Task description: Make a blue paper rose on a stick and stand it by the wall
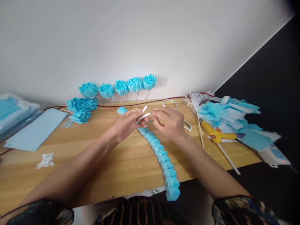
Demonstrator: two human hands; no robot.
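Observation:
My left hand (130,122) is closed on a roll of white tape (144,117) above the middle of the table. Fingertips of my right hand (169,121) pinch the tape's strip at the roll's right side. A short white end sticks up between the hands. Below them, a long row of overlapping blue petals (163,157) runs down toward the table's front edge, its near end hanging over it. One loose blue petal piece (122,110) lies just behind my left hand.
Blue flowers on sticks (121,87) lean against the wall; more flowers (81,104) lie left. Flat blue sheets (37,128) and white scraps (45,160) are at left. A yellow glue gun (217,133), blue fabric pieces (231,112) and a power strip (274,155) are right.

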